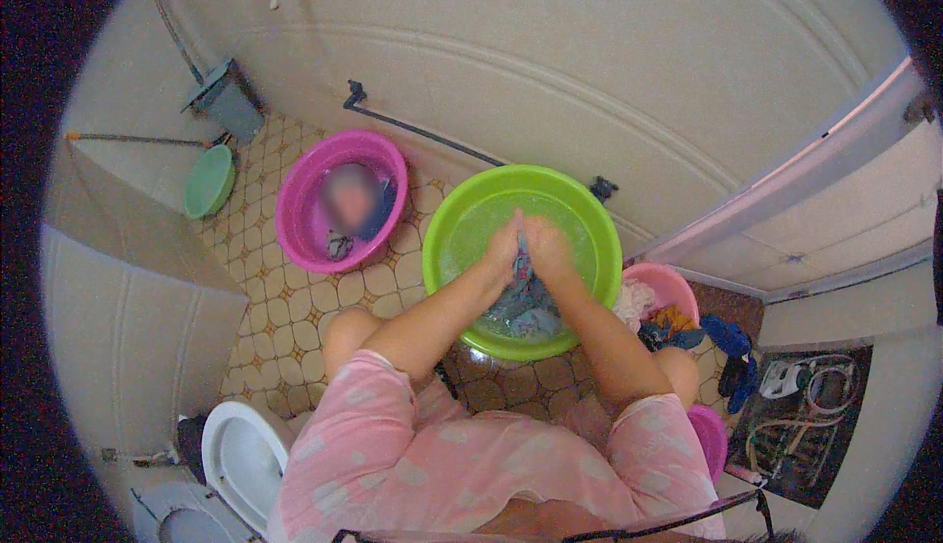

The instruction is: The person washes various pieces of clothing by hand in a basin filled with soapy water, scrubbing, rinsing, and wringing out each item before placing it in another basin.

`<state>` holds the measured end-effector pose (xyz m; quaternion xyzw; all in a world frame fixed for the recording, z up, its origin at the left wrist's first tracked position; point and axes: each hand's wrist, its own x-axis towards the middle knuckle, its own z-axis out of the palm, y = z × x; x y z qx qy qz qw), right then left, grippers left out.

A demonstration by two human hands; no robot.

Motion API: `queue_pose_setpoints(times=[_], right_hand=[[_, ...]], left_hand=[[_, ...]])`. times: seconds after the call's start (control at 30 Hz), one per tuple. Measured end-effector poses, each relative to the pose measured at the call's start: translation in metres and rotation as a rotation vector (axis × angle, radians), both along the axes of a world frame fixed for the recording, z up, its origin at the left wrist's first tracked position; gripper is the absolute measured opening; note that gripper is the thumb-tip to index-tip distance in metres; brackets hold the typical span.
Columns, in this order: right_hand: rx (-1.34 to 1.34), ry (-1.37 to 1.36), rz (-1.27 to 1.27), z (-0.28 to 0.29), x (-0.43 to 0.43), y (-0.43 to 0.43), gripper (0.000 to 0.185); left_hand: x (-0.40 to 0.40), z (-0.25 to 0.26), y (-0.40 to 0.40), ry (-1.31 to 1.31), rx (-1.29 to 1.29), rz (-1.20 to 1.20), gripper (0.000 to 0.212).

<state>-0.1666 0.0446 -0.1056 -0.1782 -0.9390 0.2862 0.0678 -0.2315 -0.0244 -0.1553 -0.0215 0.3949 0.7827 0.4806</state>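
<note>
In front of me a lime-green plastic basin [435, 263] holds sudsy water and a wet, patterned blue-grey cloth [527, 300]. My left hand [503, 248] and my right hand [547, 244] are close together over the basin, slightly blurred, with part of the cloth gripped between them. The cloth's lower part lies in the water near the basin's close edge. A magenta basin [291, 226] stands on the tiled floor to the left, holding dark blue and grey patterned fabric [339, 245] and a blurred patch.
A pink basin [681, 285] with clothes stands to the right, dark blue items [726, 333] beside it. Another magenta basin [709, 440] is near my right knee. A toilet [247, 454] is lower left; a green basin [210, 182] and grey bin [234, 112] stand further left. A pipe [427, 134] runs along the wall.
</note>
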Motion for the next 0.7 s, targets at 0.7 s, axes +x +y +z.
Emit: queue_pose_setpoints(times=[0.7], right_hand=[[-0.726, -0.089, -0.031, 0.045, 0.04, 0.044, 0.058]], left_hand=[[-0.006, 0.121, -0.04, 0.655, -0.153, -0.197, 0.046]])
